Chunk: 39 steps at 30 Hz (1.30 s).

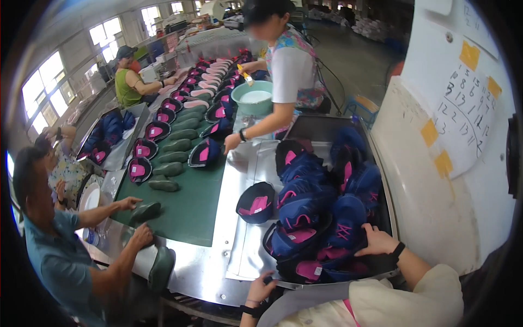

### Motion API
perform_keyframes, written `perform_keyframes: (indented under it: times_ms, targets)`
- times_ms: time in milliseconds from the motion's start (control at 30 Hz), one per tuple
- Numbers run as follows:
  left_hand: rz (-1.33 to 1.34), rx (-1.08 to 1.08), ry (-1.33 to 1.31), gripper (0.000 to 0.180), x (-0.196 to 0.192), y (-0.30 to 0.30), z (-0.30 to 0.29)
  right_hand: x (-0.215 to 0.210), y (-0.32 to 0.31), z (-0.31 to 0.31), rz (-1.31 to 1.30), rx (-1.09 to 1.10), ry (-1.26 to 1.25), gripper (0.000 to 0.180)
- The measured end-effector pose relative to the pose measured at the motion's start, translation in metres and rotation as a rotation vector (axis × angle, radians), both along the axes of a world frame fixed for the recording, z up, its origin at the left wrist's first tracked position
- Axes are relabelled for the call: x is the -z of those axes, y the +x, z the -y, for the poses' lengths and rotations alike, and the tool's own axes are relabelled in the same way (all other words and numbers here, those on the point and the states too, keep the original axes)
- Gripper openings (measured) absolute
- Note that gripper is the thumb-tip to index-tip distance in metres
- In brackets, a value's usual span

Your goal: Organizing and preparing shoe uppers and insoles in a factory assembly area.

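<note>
A pile of navy shoe uppers with pink linings fills the metal tray in front of me. My right hand is at the pile's near right side, its thumb and fingers around the edge of a navy shoe upper with pink lacing. By the tray's near left corner is my left hand, fingers curled at the metal edge. A small dark thing shows between them, too small to name. One shoe upper sits apart, left of the pile, its pink inside facing up.
Left of the tray, a green conveyor belt carries rows of green shoe lasts, uppers and pink insoles. A person at the left handles a last. Across from me another person holds a brush and a green basin. A white panel rises at right.
</note>
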<state>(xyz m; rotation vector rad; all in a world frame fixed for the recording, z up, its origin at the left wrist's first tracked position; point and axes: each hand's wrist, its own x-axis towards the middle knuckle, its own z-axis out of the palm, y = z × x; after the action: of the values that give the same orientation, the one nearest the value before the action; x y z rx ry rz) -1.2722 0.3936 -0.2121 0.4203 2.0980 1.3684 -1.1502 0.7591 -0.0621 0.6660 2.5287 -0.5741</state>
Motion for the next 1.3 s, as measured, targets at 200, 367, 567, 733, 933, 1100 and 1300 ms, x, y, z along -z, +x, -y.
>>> perform_keyframes:
  times_ms: [200,367,567,733,933,1100,1300]
  targets:
    - [-0.095,0.383,-0.166,0.040,0.007,0.014,-0.015,0.012,-0.006,0.019,-0.162,0.128,0.069,0.089]
    - [-0.147,0.335,-0.018,0.041,0.010,0.010,-0.023,0.024,-0.012,0.024,-0.291,0.155,0.045,0.080]
    - [-0.203,0.314,-0.090,0.039,0.015,0.009,-0.033,0.017,-0.031,0.028,-0.259,-0.016,0.215,0.084]
    - [-0.233,0.290,-0.064,0.038,0.014,0.015,-0.034,0.018,-0.025,0.025,-0.236,-0.114,0.325,0.090]
    - [-0.320,0.147,0.179,0.021,0.002,0.031,-0.033,0.013,0.002,0.032,-0.177,0.029,0.163,0.095]
    - [-0.046,0.051,0.300,0.029,-0.039,0.047,-0.012,-0.013,0.037,0.063,-0.391,0.016,0.043,0.092]
    - [0.124,-0.144,0.694,0.032,-0.074,0.077,0.000,-0.067,0.053,0.151,-0.952,-0.358,0.213,0.057]
